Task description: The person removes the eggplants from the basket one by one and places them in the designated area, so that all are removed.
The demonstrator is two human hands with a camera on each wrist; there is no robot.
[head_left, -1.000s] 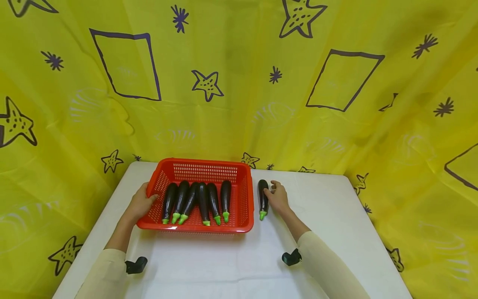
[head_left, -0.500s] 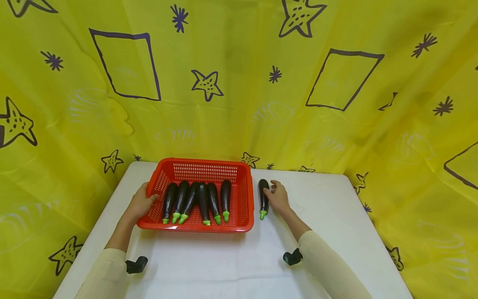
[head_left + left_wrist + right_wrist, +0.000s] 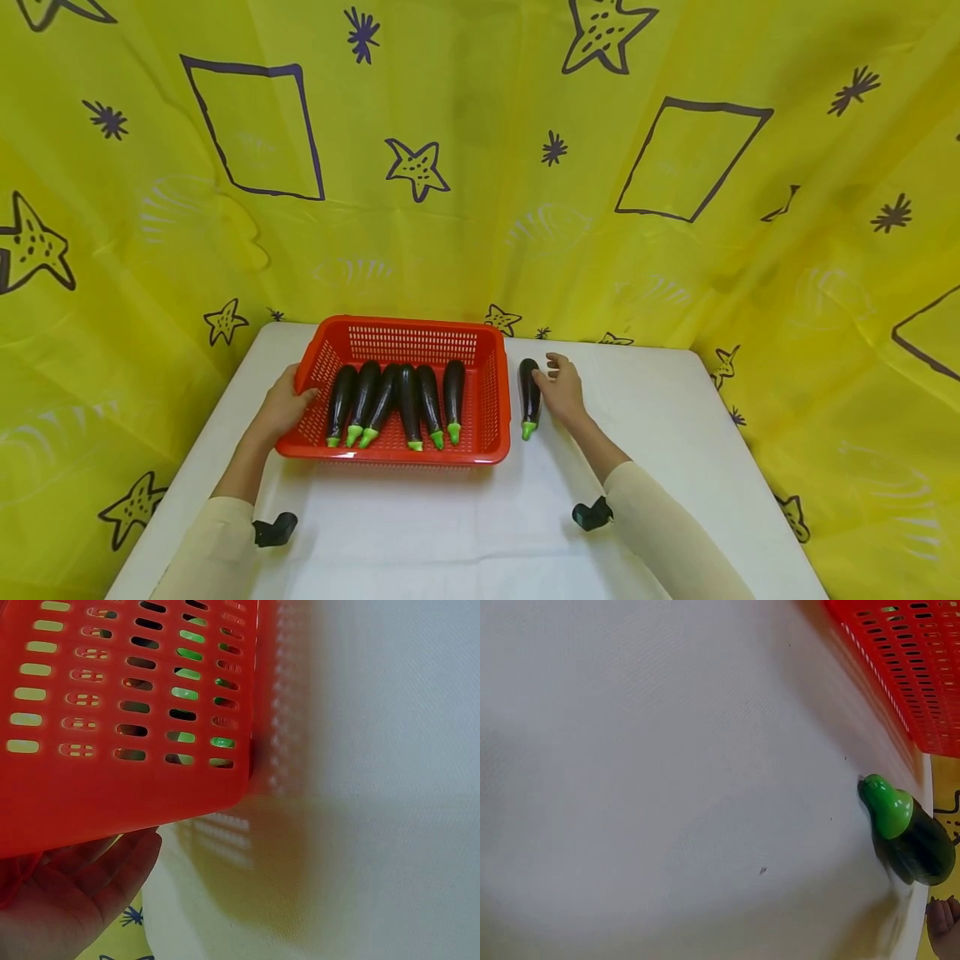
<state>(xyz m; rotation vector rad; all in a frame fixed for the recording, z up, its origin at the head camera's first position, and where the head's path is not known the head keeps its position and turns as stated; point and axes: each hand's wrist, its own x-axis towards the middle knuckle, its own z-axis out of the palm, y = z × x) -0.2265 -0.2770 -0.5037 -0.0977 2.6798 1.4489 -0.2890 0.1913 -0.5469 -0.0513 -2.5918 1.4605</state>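
Note:
In the head view a red perforated plastic basket (image 3: pixel 491 457) stands on the table. Several dark eggplants (image 3: pixel 408 404) with green stem ends lie in it side by side. My left hand (image 3: pixel 283 406) grips the basket's left rim, thumb over the inner side; the left wrist view shows its fingers (image 3: pixel 124 874) under the basket's edge. One more eggplant (image 3: pixel 529 398) lies on the table right of the basket, stem end toward me. My right hand (image 3: pixel 564 392) is just right of it, fingers loosely bent, thumb at its side. The right wrist view shows a small gap between eggplant and visible fingers.
A white-covered table (image 3: pixel 420 533) extends in front of and to the right of the basket. Yellow curtains (image 3: pixel 480 250) with star and shell drawings close it in at the back and sides. A dark wrist camera (image 3: pixel 592 514) sits on each forearm.
My right hand has shifted slightly up and to the right, its thumb drawing back from the lone eggplant's top. The left hand and the basket have stayed in place.

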